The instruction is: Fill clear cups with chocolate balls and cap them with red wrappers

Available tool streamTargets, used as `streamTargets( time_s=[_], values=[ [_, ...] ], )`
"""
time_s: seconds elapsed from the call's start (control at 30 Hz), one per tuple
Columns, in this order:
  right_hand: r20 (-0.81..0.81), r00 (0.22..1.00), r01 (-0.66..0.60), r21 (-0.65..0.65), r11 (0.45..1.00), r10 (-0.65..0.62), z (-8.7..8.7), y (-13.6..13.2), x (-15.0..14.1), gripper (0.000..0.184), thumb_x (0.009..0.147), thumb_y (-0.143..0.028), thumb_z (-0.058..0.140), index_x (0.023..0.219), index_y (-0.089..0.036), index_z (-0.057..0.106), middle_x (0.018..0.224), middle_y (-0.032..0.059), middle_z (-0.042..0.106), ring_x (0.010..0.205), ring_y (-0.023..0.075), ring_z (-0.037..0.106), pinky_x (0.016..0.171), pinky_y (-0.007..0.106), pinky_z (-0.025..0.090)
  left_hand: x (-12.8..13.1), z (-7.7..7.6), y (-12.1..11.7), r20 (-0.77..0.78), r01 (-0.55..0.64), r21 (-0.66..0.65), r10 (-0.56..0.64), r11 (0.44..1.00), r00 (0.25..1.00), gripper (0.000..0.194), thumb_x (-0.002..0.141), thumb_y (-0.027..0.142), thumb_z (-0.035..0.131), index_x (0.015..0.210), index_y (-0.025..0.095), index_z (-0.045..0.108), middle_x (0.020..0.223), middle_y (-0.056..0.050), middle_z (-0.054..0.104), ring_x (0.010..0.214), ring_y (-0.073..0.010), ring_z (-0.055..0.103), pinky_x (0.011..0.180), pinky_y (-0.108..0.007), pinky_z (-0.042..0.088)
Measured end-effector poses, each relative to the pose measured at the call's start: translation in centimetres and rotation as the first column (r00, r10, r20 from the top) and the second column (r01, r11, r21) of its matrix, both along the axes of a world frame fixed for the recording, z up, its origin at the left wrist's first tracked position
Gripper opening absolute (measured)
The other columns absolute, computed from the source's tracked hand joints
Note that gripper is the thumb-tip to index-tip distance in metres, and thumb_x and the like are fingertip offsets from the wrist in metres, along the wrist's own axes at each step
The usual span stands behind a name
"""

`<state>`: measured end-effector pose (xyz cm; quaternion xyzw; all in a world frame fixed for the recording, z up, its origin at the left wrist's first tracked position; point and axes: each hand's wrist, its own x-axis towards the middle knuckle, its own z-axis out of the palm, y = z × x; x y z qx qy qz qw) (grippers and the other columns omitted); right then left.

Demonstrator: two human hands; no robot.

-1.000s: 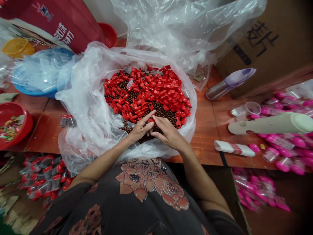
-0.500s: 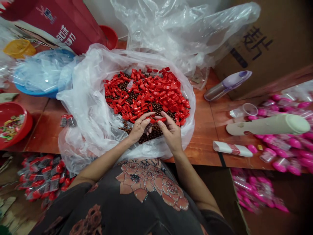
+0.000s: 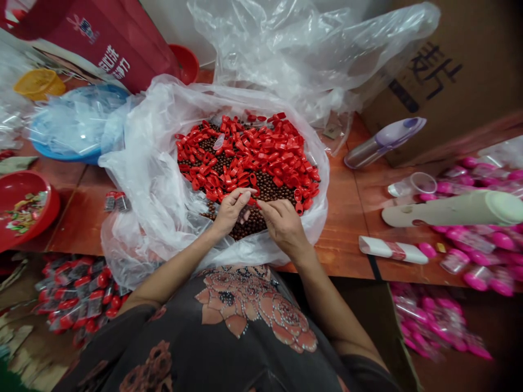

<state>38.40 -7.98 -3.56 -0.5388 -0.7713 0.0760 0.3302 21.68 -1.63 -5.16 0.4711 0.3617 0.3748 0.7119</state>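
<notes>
My left hand [image 3: 232, 213] is closed in a pinch on a small red plastic piece [image 3: 252, 202]. The fingertips of my right hand [image 3: 283, 222] are pressed together at the right end of that piece, so both hands meet on it; fingers hide much of its shape. Beneath them a crumpled translucent plastic bag [image 3: 141, 133] lies spread open on the table. Inside it are a heap of hollow red plastic pieces [image 3: 281, 144], which look like small caps, and many round brown balls [image 3: 269, 188]. A clear oval piece [image 3: 219, 142] rests among the red ones.
Left are a blue basin [image 3: 87, 155] of clear plastic parts and a red bowl [image 3: 24, 185] of wrapped bits. Right stand a steel-and-lilac flask [image 3: 379, 142], a pale green cylinder [image 3: 445, 208], a plastic cup [image 3: 423, 185] and pink-capped containers [image 3: 490, 239]. Behind is a cardboard box [image 3: 461, 81].
My right hand has turned over, its fingers going from spread upward to pinching at the red piece. My left hand keeps its hold in nearly the same place. The view has shifted slightly.
</notes>
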Motion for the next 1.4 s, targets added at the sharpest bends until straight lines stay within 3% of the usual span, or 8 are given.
streamTargets(
  time_s=[0.2,0.43,0.7,0.87,0.97,1.1,1.27,1.4],
  values=[
    [-0.063,0.998,-0.023,0.067,0.998,0.027,-0.2,-0.2,-0.6,0.029,0.098,-0.023,0.045,0.124,-0.021,0.059,0.096,0.0088,0.068,0.088,0.0226,0.058,0.081,0.040,0.050,0.4,0.4,-0.1,0.042,-0.039,-0.103,0.043,0.994,0.998,0.039,0.083,0.049,0.064,0.106,0.017,0.063,0.052,0.008,0.049,0.035,-0.0050,0.043,0.031,-0.015,0.025],
    [-0.169,0.985,-0.052,-0.026,0.998,0.047,0.2,0.1,-1.3,0.042,0.098,-0.026,0.045,0.139,-0.021,0.046,0.116,0.0097,0.068,0.094,0.0222,0.061,0.081,0.039,0.051,0.8,1.4,-0.1,0.016,-0.016,-0.079,0.017,0.997,1.000,0.044,0.086,0.052,0.060,0.111,0.016,0.063,0.048,0.008,0.047,0.036,-0.0053,0.041,0.034,-0.016,0.028],
    [-0.188,0.982,0.018,-0.061,0.998,-0.029,-1.9,0.7,-2.0,0.040,0.097,-0.030,0.043,0.135,-0.019,0.052,0.101,0.0098,0.070,0.089,0.0237,0.062,0.084,0.042,0.051,1.4,0.6,-0.4,0.011,-0.068,-0.065,0.069,0.996,0.998,0.055,0.088,0.058,0.056,0.125,0.016,0.059,0.046,0.008,0.042,0.036,-0.0058,0.038,0.033,-0.016,0.025],
    [-0.477,0.867,0.061,-0.191,0.980,-0.147,-2.1,0.7,-2.2,0.031,0.095,-0.034,0.051,0.123,-0.025,0.061,0.102,0.0050,0.070,0.087,0.0186,0.065,0.080,0.035,0.053,0.9,0.9,-0.2,-0.004,0.016,-0.020,-0.016,1.000,1.000,0.063,0.089,0.061,0.053,0.135,0.017,0.054,0.047,0.007,0.044,0.036,-0.0059,0.038,0.033,-0.016,0.026],
    [-0.553,0.824,0.002,-0.218,0.976,-0.125,-1.6,0.9,-1.9,0.026,0.094,-0.034,0.053,0.117,-0.027,0.065,0.106,0.0034,0.072,0.089,0.0172,0.067,0.081,0.034,0.053,0.2,1.4,0.3,-0.040,0.085,0.009,-0.084,0.996,0.996,0.064,0.090,0.062,0.049,0.136,0.017,0.054,0.052,0.005,0.049,0.036,-0.0050,0.039,0.033,-0.016,0.025],
    [-0.525,0.849,-0.020,-0.146,0.989,-0.060,-1.1,0.9,-1.5,0.023,0.094,-0.029,0.056,0.113,-0.027,0.068,0.105,0.0022,0.074,0.090,0.0168,0.068,0.081,0.034,0.053,-0.2,1.7,0.4,-0.057,0.126,0.005,-0.125,0.992,0.990,0.063,0.090,0.062,0.049,0.136,0.019,0.055,0.077,-0.002,0.063,0.040,-0.0035,0.044,0.032,-0.017,0.026],
    [-0.443,0.890,0.124,0.001,0.992,-0.110,-1.5,0.2,-2.4,0.024,0.095,-0.025,0.054,0.114,-0.028,0.068,0.097,0.0026,0.075,0.084,0.0178,0.066,0.079,0.036,0.053,0.5,1.2,-0.3,-0.046,0.060,0.022,-0.059,0.998,0.997,0.063,0.091,0.061,0.048,0.139,0.021,0.052,0.089,-0.004,0.066,0.042,-0.0032,0.044,0.033,-0.017,0.028],
    [-0.457,0.886,0.102,0.018,0.995,-0.083,-1.8,-0.1,-2.9,0.022,0.095,-0.024,0.053,0.112,-0.027,0.067,0.100,0.0033,0.074,0.088,0.0184,0.065,0.082,0.038,0.053,0.6,0.6,-0.4,-0.053,0.037,0.039,-0.035,0.999,0.998,0.059,0.092,0.059,0.048,0.137,0.021,0.053,0.096,-0.006,0.067,0.042,-0.0024,0.044,0.034,-0.016,0.029]
  ],
)
